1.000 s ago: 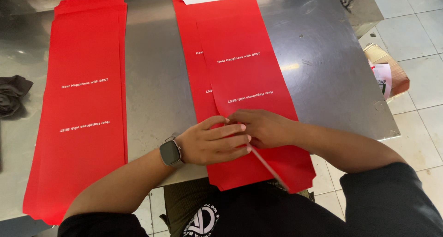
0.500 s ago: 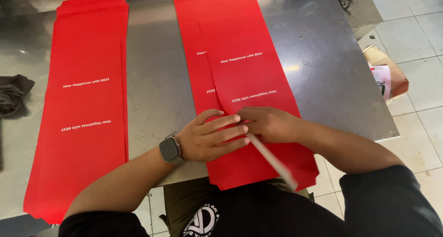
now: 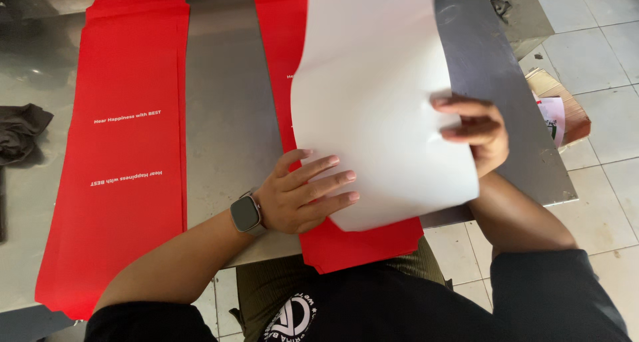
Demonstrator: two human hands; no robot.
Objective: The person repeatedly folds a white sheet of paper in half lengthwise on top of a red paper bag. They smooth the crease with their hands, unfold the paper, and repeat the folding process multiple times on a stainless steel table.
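Note:
My right hand [image 3: 476, 132] grips the right edge of a long card sheet [image 3: 373, 102], lifted and turned so its white underside faces me. My left hand [image 3: 303, 192], with a watch on the wrist, lies flat with fingers spread on the stack of red card sheets [image 3: 346, 245] beneath, its fingertips touching the lifted sheet's lower edge. That stack lies lengthwise on the metal table [image 3: 226, 129] and hangs over the near edge. The lifted sheet hides most of the stack.
A second stack of long red card sheets [image 3: 126, 149] with white print lies at the left of the table. A dark cloth [image 3: 20, 132] sits at the far left edge. An open cardboard box [image 3: 559, 109] stands on the tiled floor at right.
Both hands were pressed together on the near end of the red stack. Now my right hand has lifted the top sheet and flipped it white side up, while my left hand stays down.

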